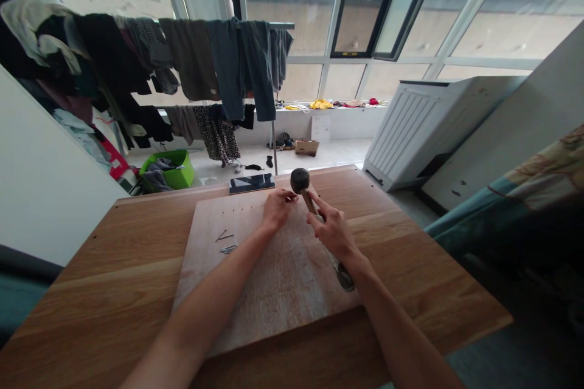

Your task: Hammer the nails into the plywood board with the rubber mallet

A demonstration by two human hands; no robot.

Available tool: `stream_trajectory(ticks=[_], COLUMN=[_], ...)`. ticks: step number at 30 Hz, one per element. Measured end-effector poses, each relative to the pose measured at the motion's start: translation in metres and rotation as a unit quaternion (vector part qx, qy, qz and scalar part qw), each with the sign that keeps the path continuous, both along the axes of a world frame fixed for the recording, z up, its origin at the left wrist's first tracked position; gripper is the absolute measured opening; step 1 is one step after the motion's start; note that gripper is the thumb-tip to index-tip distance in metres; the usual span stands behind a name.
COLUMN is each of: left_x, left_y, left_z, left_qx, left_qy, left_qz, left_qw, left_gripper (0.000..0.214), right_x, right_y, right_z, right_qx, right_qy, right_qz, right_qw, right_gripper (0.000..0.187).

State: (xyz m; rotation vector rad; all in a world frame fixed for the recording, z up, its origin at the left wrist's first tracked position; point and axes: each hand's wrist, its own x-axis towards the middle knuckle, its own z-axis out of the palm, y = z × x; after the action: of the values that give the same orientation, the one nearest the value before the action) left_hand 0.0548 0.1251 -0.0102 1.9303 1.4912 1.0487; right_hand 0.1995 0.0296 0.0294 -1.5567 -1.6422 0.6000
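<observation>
A rubber mallet (300,180) with a black head and a wooden handle is in my right hand (335,231), fingers wrapped round the handle. Its dark grip end sticks out below that hand. The mallet head hangs close to my left hand (279,208), whose fingertips are pinched together near the far edge of a worn wooden board (274,285). Whatever those fingertips hold is too small to make out. Several loose nails (228,249) lie on the board's left part. A row of small dark dots (233,209) runs along its far side.
Under the board is a brown wooden table (137,279). A phone (252,183) lies at the board's far edge. Beyond stand a rack of hanging clothes (191,61), a green basket (180,170) and, at right, a white ribbed appliance (406,127). A patterned cloth (511,194) hangs at far right.
</observation>
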Motion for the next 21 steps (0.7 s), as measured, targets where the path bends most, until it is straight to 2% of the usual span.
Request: stream_trajectory(ticks=[3, 17, 21], left_x=[-0.0002, -0.0016, -0.0010], left_y=[-0.0008, -0.0018, -0.0020], left_z=[0.0013, 0.0030, 0.0028], left_qx=[-0.003, -0.004, -0.007], left_qy=[0.001, 0.036, 0.056], left_qz=[-0.001, -0.005, -0.012], left_qw=[1.000, 0.999, 0.998], left_gripper=[0.010, 0.011, 0.013], right_x=[-0.0002, 0.0002, 0.0023], right_y=[-0.0003, 0.0001, 0.0034], right_z=[0.0009, -0.0001, -0.0036], right_qx=[-0.001, -0.006, -0.012], right_qy=[-0.024, -0.019, -0.014], right_qz=[-0.009, -0.015, -0.042], right_qw=[1.000, 1.000, 0.999], right_gripper=[0.060, 0.060, 0.062])
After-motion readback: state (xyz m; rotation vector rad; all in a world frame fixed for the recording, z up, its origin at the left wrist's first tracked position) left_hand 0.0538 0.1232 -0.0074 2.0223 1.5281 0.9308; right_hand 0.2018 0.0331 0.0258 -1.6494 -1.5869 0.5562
